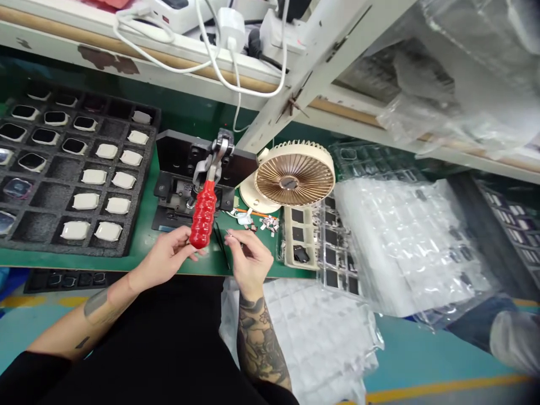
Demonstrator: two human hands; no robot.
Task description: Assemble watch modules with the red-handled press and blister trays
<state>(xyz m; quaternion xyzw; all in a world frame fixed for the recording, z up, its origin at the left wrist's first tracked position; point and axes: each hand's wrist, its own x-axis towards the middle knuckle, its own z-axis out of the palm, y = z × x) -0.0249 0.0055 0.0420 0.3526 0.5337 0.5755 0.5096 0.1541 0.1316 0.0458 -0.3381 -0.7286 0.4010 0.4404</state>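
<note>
My left hand (166, 253) is closed at the table's front edge, its fingertips partly hidden behind the red ribbed handle (204, 216) of a toggle clamp. Whatever those fingers hold cannot be made out. The clamp stands on a black fixture (179, 194) with a metal nest. Right of the handle, my right hand (251, 259) pinches thumb and finger together around something tiny and thin that is too small to name. Black tweezers (221, 245) lie on the green mat between my hands. Small loose parts (270, 224) are scattered just beyond my right hand.
On the left, a dark foam tray (137, 216) carries several white watch cases (95, 176) and black-faced ones. A cream fan (295, 174) stands behind my right hand. Farther right are a beige parts tray (289, 256) and stacked clear plastic trays (413, 242). White cables (240, 87) hang from the shelf.
</note>
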